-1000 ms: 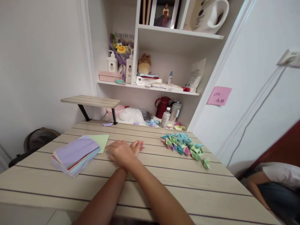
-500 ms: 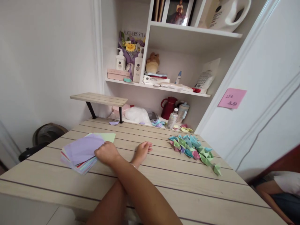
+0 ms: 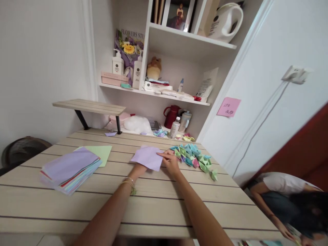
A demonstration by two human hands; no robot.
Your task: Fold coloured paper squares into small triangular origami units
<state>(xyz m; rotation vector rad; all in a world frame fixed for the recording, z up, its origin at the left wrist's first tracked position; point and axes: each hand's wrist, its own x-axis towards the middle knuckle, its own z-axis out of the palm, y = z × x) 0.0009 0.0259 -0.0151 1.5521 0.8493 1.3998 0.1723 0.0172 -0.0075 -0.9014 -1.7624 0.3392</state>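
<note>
A square sheet of purple paper [image 3: 148,157] is up over the middle of the table, slightly bent. My right hand [image 3: 171,162] pinches its right edge between thumb and fingers. Beneath the sheet is my left hand [image 3: 139,169], its fingers hidden by the paper; a bracelet and a band circle that wrist. To the left lies a fanned stack of coloured paper [image 3: 71,167], purple on top, with a light green sheet [image 3: 101,153] sticking out behind it. Just beyond my right hand sits a pile of folded paper pieces [image 3: 192,155] in green, blue and pink.
A small raised shelf [image 3: 89,106] stands at the table's back left. Along the back are a clear bottle [image 3: 175,128], a red jug [image 3: 171,116] and more folded paper [image 3: 160,132]. Another person [image 3: 284,194] bends low at the right, beyond the table edge.
My right hand was at the stack on the left, arms crossed. Now the arms are uncrossed, and a purple sheet is between both hands at mid-table. The view has shifted too.
</note>
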